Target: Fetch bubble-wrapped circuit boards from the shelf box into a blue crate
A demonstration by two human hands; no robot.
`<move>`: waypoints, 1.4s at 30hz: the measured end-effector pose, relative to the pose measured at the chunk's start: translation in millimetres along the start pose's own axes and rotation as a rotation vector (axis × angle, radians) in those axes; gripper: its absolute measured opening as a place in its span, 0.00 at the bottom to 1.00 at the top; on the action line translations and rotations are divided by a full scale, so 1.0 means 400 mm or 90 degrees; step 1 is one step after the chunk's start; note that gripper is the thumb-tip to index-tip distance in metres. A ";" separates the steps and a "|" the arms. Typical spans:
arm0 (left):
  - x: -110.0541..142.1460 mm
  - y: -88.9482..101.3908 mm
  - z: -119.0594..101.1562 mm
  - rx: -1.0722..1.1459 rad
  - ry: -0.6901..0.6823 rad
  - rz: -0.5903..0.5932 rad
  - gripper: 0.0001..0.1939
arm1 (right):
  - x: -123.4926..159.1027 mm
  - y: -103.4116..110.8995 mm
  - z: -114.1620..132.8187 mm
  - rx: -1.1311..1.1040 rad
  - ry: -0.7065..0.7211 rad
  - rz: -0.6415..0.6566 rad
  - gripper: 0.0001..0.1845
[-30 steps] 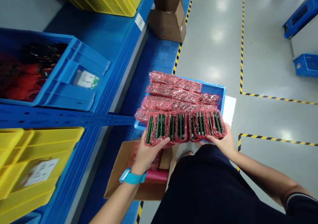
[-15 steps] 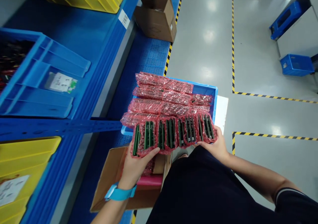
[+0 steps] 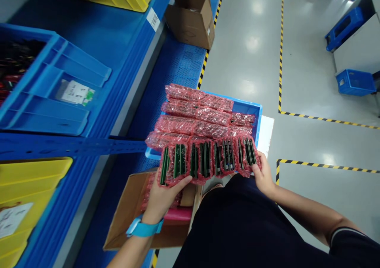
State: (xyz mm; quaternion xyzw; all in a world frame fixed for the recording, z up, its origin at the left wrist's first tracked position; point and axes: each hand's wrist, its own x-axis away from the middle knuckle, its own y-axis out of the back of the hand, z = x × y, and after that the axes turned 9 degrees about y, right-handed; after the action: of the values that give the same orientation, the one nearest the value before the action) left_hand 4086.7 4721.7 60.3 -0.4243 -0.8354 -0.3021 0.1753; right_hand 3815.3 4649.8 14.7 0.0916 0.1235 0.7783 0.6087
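Observation:
Both my hands hold one row of green circuit boards in pink bubble wrap [image 3: 208, 160], edge up, at waist height. My left hand [image 3: 163, 198], with a blue watch at the wrist, grips the row's left end. My right hand [image 3: 263, 175] grips its right end. Behind the row a blue crate [image 3: 257, 113] is packed with several more rows of the same pink-wrapped boards [image 3: 197, 115]. Below my left hand an open cardboard box [image 3: 127, 216] holds more pink wrap.
A blue rack on the left carries a blue bin [image 3: 53, 90] with a label and yellow bins [image 3: 26, 204]. A brown carton [image 3: 191, 18] sits further along on the blue floor mat. Grey floor with yellow-black tape and a blue crate [image 3: 354, 82] lie to the right.
The view swung left then slightly back. The row of boards stays gripped at both ends, held just in front of the crate; my hands barely shifted.

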 end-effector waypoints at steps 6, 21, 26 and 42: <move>-0.003 0.006 -0.002 0.003 0.022 0.006 0.40 | -0.010 -0.002 -0.001 -0.009 -0.016 -0.041 0.23; -0.029 0.015 0.044 0.054 -0.005 0.026 0.38 | -0.020 -0.008 0.032 0.017 0.026 0.031 0.39; -0.026 0.014 0.035 0.072 0.033 0.017 0.37 | -0.023 -0.034 0.076 0.079 -0.045 -0.012 0.43; -0.016 0.000 -0.004 0.099 0.101 0.006 0.38 | -0.041 -0.052 0.103 0.163 0.017 -0.033 0.51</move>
State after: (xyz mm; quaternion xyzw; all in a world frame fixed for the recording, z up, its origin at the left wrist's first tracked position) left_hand 4090.5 4716.9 58.2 -0.3885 -0.8377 -0.2682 0.2745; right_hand 3850.4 4641.9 47.8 0.1549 0.2324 0.7414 0.6102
